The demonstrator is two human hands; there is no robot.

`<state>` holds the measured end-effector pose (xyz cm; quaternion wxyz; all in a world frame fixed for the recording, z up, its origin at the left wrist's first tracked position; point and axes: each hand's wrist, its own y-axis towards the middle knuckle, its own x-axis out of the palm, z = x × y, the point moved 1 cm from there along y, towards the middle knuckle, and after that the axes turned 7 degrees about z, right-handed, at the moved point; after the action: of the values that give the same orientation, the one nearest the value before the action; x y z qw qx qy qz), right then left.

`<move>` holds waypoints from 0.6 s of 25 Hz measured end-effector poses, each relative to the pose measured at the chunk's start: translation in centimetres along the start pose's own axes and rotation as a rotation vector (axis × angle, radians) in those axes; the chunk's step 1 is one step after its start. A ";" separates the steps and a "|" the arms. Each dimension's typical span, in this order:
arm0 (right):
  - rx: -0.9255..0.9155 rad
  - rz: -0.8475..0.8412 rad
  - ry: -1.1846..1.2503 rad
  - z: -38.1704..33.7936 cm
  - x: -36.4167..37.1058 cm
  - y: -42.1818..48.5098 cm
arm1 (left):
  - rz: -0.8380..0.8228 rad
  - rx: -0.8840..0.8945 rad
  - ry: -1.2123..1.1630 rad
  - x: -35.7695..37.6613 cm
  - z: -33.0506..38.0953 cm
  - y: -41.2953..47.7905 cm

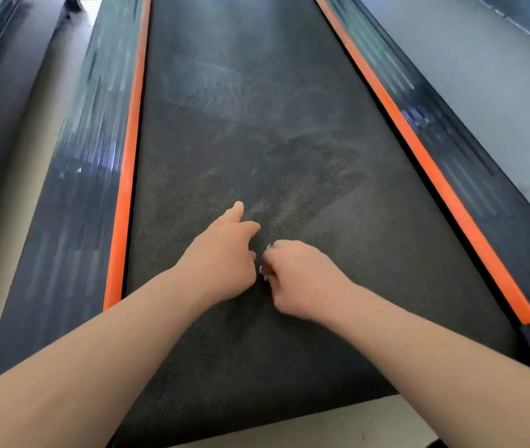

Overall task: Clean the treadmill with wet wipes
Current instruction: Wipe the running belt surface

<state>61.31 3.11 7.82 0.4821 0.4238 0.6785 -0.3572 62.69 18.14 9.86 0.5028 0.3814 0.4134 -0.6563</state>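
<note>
Hands meet low over the near middle of the dusty, smeared treadmill belt [257, 124]. The right hand [302, 279] is curled round a small white wet wipe [263, 270], of which only scraps show at its fingertips. The left hand [221, 263], just beside it, has its forefinger stretched forward and its other fingers bent toward the wipe; I cannot tell whether it grips it.

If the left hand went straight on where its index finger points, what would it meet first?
Nothing but the belt: the left hand would slide on across its pale smears, as far as the picture shows. The right hand, gripping a wipe, sits beside it.
</note>
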 end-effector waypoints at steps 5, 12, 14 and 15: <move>0.035 0.009 0.251 1.7 -1.8 -0.1 | 0.003 -0.001 -0.010 0.2 0.3 0.1; 0.015 -0.004 0.002 0.5 0.3 0.5 | 0.023 -0.007 -0.016 0.4 0.0 0.1; 0.220 0.117 -0.028 3.1 -0.3 1.5 | 0.017 0.007 -0.011 0.7 -0.1 0.1; 0.357 0.192 -0.037 5.3 -1.0 2.0 | 0.017 0.010 -0.010 0.8 -0.3 0.2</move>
<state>65.18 -1.12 7.12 0.4438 0.5586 0.5519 -0.4318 62.70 18.08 9.01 0.5085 0.3839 0.4044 -0.6561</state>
